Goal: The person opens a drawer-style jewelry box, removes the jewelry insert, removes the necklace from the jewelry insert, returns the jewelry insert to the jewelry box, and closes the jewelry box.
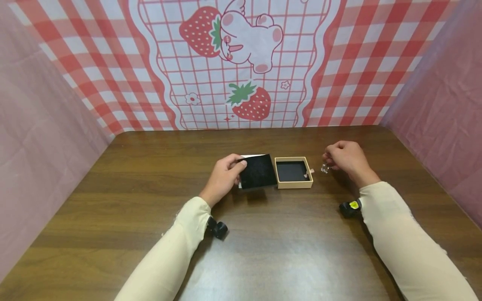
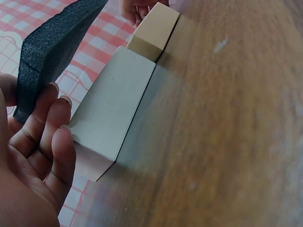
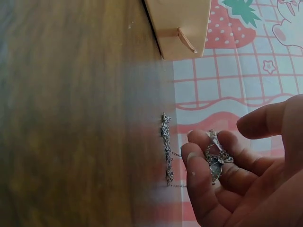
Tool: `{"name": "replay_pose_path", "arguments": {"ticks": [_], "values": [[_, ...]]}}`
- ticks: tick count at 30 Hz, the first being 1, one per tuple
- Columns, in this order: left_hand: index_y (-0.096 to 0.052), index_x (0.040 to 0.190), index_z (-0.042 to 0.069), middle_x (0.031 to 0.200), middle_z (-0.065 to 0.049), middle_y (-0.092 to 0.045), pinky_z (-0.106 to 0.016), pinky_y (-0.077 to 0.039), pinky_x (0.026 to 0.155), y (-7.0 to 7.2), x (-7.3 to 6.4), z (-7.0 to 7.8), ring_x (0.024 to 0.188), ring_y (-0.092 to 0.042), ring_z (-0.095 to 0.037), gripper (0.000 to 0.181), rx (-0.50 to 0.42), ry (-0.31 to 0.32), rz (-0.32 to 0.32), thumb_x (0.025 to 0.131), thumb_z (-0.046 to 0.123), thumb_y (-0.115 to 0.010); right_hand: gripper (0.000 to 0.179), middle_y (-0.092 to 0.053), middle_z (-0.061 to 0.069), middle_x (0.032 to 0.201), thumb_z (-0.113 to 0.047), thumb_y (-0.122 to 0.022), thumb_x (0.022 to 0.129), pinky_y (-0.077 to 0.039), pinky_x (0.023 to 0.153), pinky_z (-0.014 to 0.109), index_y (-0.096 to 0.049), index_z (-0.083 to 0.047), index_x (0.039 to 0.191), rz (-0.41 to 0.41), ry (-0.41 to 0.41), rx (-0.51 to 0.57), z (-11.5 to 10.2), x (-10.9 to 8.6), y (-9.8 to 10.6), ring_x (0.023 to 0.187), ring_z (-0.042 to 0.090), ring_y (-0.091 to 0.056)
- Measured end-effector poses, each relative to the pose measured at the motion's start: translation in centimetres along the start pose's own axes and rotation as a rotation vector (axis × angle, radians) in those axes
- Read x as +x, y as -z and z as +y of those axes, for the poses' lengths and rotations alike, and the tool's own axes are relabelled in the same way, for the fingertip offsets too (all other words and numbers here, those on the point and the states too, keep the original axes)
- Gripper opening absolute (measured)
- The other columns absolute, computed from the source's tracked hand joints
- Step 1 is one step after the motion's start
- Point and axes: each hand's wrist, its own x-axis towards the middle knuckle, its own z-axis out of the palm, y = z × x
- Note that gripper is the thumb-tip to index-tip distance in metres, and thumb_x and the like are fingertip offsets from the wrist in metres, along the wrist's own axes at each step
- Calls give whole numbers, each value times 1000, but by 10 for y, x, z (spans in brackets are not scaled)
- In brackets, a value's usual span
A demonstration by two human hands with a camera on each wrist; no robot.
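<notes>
My left hand (image 1: 224, 175) pinches a square black foam pad (image 1: 257, 172) by its left edge, thumb on top. The pad is tilted above a white box sleeve (image 2: 111, 99), which it mostly covers in the head view. To the right of the sleeve sits an open cream box drawer (image 1: 294, 184) with a black inside and a small ribbon pull (image 3: 187, 41). Right of the drawer, my right hand (image 1: 348, 158) holds part of a silver chain (image 3: 215, 163) in curled fingers, thumb raised. The rest of the chain lies bunched on the table below.
The brown wooden table (image 1: 150, 251) extends around both hands. Behind it hangs a red-checked cloth (image 1: 101, 71) with strawberry prints. Pink curtains (image 1: 41, 146) close off both sides. A small black camera (image 1: 217, 228) is strapped at each wrist.
</notes>
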Motion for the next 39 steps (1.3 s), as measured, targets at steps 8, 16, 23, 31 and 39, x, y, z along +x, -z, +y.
{"name": "replay_pose_path", "arguments": {"ticks": [8,16,23,31,39], "values": [[-68,107,0,63,-9,-55,-31,-48,53,1,0,-1,52,-52,-19,17,-4,-6,-1,99,14,-61,36,-70,18,106,-24,-48,100,-58,68,28,-63,6,112,-3,-3,-27,0,1,-1,85,16,-64],[-68,109,-1,65,-12,-56,-32,-48,54,0,1,0,53,-52,-19,18,-7,0,-6,99,13,-62,37,-70,20,102,-23,-48,99,-58,65,27,-64,9,110,1,12,-29,0,1,-3,82,16,-65],[-68,107,0,63,-5,-55,-32,-48,54,1,1,0,53,-52,-20,17,1,-3,-4,99,13,-61,40,-66,18,94,-30,-47,100,-51,62,31,-65,4,109,46,58,-214,-2,-4,-2,76,23,-60],[-68,108,0,65,-12,-55,-32,-47,54,0,1,0,54,-51,-21,17,4,8,-2,99,13,-61,46,-63,23,111,-40,-49,99,-46,76,53,-65,0,116,75,79,-415,-7,-5,0,93,37,-56],[-66,111,-5,70,-27,-55,-32,-47,55,-1,-3,11,55,-52,-25,18,16,32,-2,100,8,-59,50,-62,23,110,-44,-47,99,-44,79,58,-63,0,118,48,73,-483,-11,-8,-2,94,39,-55]]}}
